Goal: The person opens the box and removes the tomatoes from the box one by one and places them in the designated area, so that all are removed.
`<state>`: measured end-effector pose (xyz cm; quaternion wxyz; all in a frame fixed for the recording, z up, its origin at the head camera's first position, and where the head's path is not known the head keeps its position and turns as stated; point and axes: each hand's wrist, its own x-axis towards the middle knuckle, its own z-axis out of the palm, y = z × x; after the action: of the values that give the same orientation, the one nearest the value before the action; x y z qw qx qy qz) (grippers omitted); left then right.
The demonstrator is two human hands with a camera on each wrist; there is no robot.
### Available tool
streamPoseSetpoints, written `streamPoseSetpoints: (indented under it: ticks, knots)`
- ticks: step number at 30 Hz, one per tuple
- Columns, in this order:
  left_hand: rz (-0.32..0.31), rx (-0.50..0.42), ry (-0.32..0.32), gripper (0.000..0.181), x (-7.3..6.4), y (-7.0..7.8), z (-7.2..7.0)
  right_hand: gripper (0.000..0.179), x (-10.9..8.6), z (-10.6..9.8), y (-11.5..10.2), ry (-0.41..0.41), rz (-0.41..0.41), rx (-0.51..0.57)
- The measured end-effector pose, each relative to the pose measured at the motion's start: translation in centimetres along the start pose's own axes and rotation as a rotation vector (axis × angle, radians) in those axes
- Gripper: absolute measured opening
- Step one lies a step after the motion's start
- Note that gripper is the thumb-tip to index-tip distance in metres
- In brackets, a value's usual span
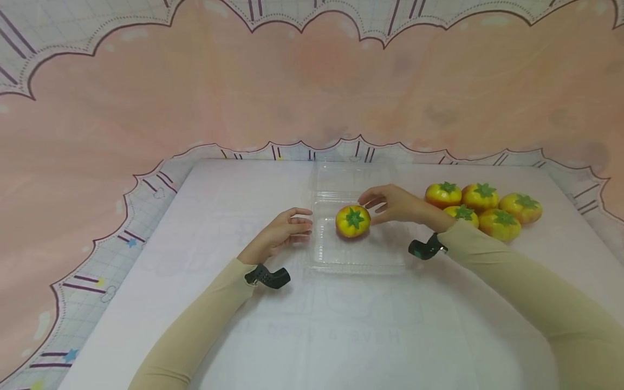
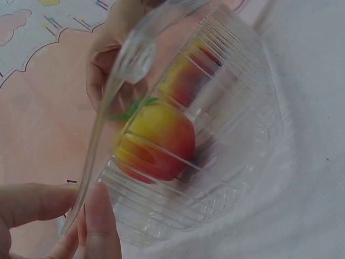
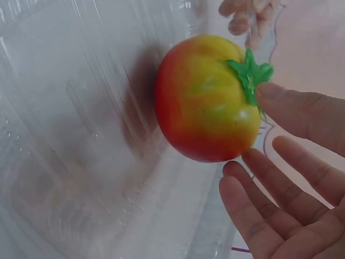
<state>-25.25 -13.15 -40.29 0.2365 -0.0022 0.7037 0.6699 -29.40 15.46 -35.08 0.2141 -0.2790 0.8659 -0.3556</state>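
Observation:
A clear plastic clamshell box (image 1: 358, 254) lies with its lid (image 1: 353, 177) folded back on the far side. In it sits a yellow and red tomato (image 1: 353, 221) with a green star-shaped leaf top, upright on the box's bottom. My left hand (image 1: 283, 232) pinches the left rim of the box between thumb and finger, as the left wrist view shows at the clear rim (image 2: 97, 135). On the tomato's right side is my right hand (image 1: 397, 205), its fingers spread and lightly bent. Its fingertips (image 3: 233, 171) are right at the tomato's surface, not wrapped round it.
Several more tomatoes (image 1: 482, 196) of the same kind stand grouped on the white tabletop (image 1: 234, 319), right of the box and beyond my right wrist. Each wrist wears a black band (image 1: 268, 276). A peach-coloured patterned cloth (image 1: 273, 86) hangs behind the table.

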Motion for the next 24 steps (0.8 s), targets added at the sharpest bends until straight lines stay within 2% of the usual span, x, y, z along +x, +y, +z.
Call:
streamPoseSetpoints:
  ticks: [13,24]
  knots:
    - [0.009,-0.010,-0.012,0.045,-0.2,0.1,0.1,0.044,1.2,1.0,-0.1,-0.003,0.050,-0.052]
    - [0.010,-0.026,-0.011,0.044,-0.1,0.1,0.0,0.042,2.0,1.9,-0.3,-0.008,0.021,-0.106]
